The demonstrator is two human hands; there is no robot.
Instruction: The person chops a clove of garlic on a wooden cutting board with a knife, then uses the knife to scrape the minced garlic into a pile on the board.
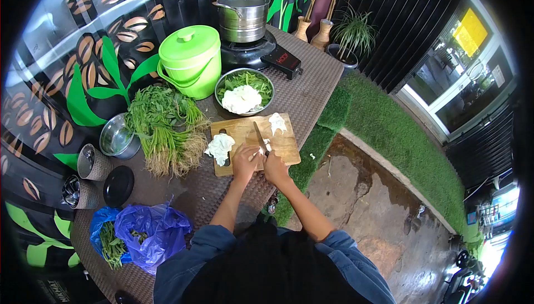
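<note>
Knife [260, 135] extending ahead of hands [275, 167]

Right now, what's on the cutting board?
On the cutting board: white clump left, white piece far right, white scraps beside the knife. Left hand and right hand cover part of the near side; what's beneath isn't visible.

knife [258, 134] gripped in right hand [275, 168], blade directed away, crumpled white lump [221, 145] left of left hand [245, 162], flat white piece [277, 123] beyond right hand, wooden cutting board [241, 129] beneath
</note>
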